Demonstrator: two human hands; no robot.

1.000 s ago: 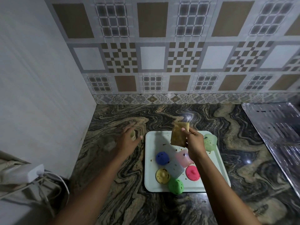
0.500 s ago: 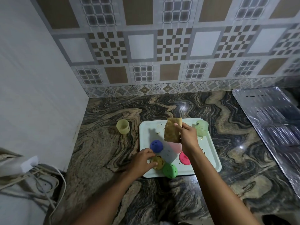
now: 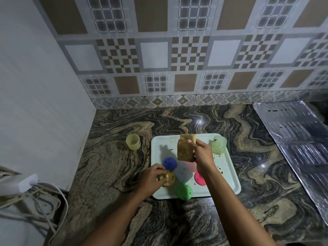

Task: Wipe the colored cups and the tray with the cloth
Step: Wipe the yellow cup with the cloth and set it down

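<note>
A white tray (image 3: 229,167) with brown specks lies on the marble counter. On it are a blue cup (image 3: 169,163), a green cup (image 3: 184,192), a red-pink cup (image 3: 199,178), a pale pink cup (image 3: 190,166) partly hidden behind my right wrist, and a pale green cup (image 3: 219,144) on its side at the far right corner. My left hand (image 3: 152,178) grips a yellow cup (image 3: 168,178) at the tray's left edge. My right hand (image 3: 202,155) pinches a brown cloth (image 3: 186,147) that hangs above the tray. A pale yellow cup (image 3: 133,141) stands upright on the counter, left of the tray.
A tiled wall runs behind the counter and a plain white wall stands on the left. A ribbed metal sheet (image 3: 298,139) covers the counter's right side. A white power strip (image 3: 21,183) with cables sits at the lower left.
My left hand let go of the pale yellow cup on the counter, came back to the tray and took hold of the yellow cup. My right hand kept the cloth raised.
</note>
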